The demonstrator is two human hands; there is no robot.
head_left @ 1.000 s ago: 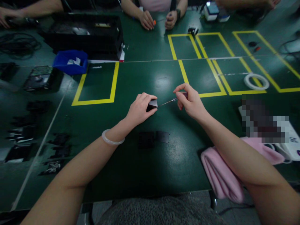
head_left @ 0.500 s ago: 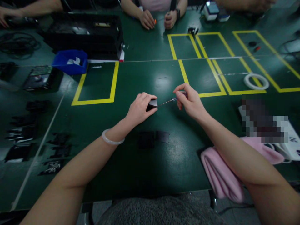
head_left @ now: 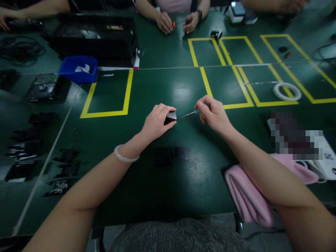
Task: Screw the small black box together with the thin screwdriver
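My left hand [head_left: 158, 120] is closed around a small black box-shaped part [head_left: 171, 116] on the green table, thumb and fingers on opposite sides of it. In my right hand [head_left: 212, 112] is a screwdriver [head_left: 189, 113] with a thin metal shaft, its handle mostly hidden by the fingers. The shaft points left, and its tip is at or very close to the right end of the black part; contact cannot be made out. Nearer to me lie a square black piece [head_left: 164, 156] and a thin dark flat piece [head_left: 182, 153], side by side.
A blue bin [head_left: 78, 70] stands at the left before a large black case [head_left: 91, 42]. Black parts [head_left: 65, 169] lie at the left. On the right are a tape roll [head_left: 287, 91] and pink cloth [head_left: 249, 192]. Across the table are a co-worker's hands [head_left: 165, 22].
The screwdriver tip has moved slightly left and down, up to the black part's end. My right hand has shifted a little; my left hand stays put. The co-worker's hand across the table has opened somewhat.
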